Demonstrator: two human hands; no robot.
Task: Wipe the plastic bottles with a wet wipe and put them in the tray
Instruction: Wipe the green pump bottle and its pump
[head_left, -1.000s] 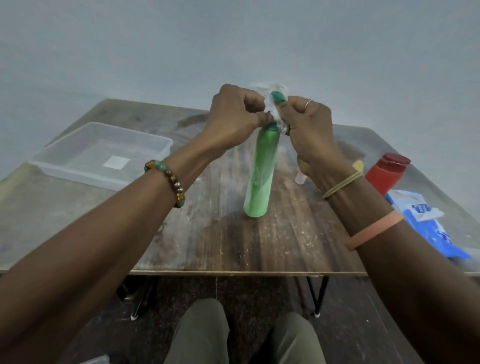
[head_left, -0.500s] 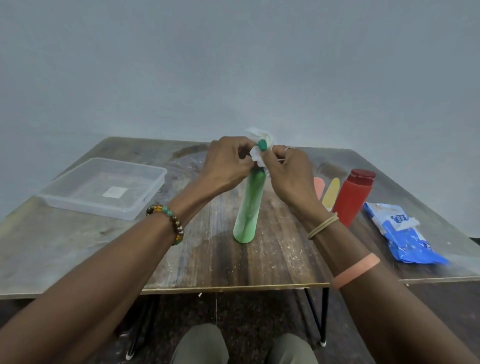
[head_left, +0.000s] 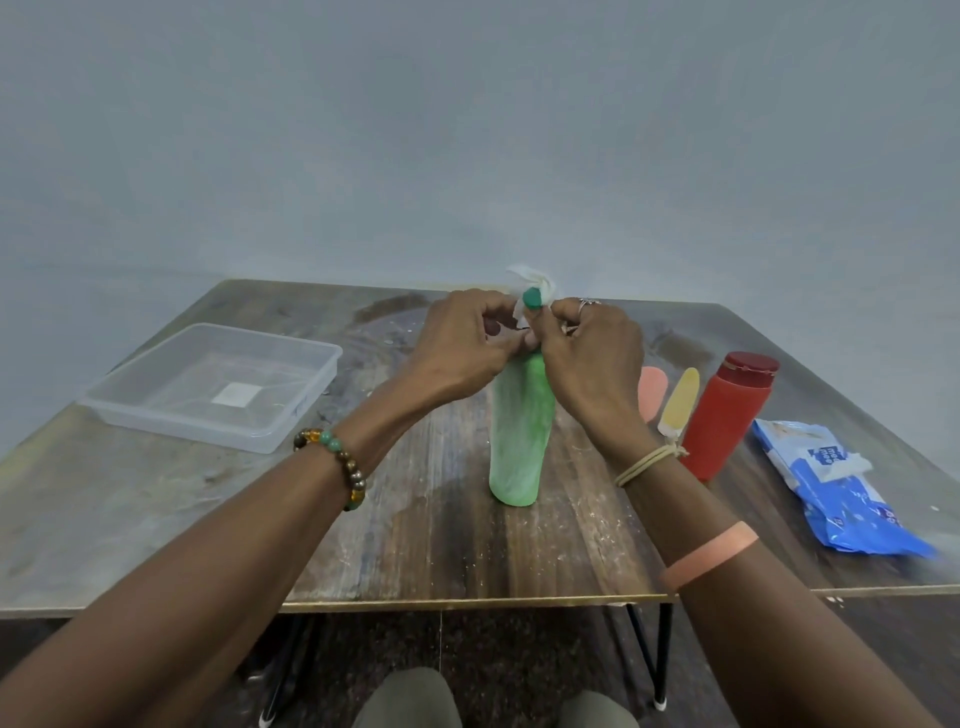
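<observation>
Left grip (head_left: 457, 353) was curled narrow at the neck of the green bottle (head_left: 519, 431), its fingertips pinching the wet wipe (head_left: 530, 278) against the top. Right grip (head_left: 592, 358) met it from the other side, fingers likewise curled and pinching the same wipe just under the dark green cap (head_left: 531, 298). The white wipe bunched up around and behind the cap, which poked out between the two sets of fingers. A ring (head_left: 586, 302) showed on the right grip.

From the head view, the green bottle stood upright near the middle of the wooden worktop (head_left: 441, 545), its base resting on the boards. The clear plastic tray (head_left: 182, 431) sat well apart on the left side, holding only a white square label (head_left: 236, 393) on its floor. To the right of the green bottle a red bottle (head_left: 727, 415) stood upright, with a yellow bottle (head_left: 680, 400) lying just beside it and a pink bottle (head_left: 652, 387) partly hidden behind the right wrist. A blue wipes pack (head_left: 841, 499) lay near the right edge. A bead bracelet (head_left: 337, 467) circled the left wrist; a cord band (head_left: 649, 460) and an orange band (head_left: 709, 553) circled the right arm.
</observation>
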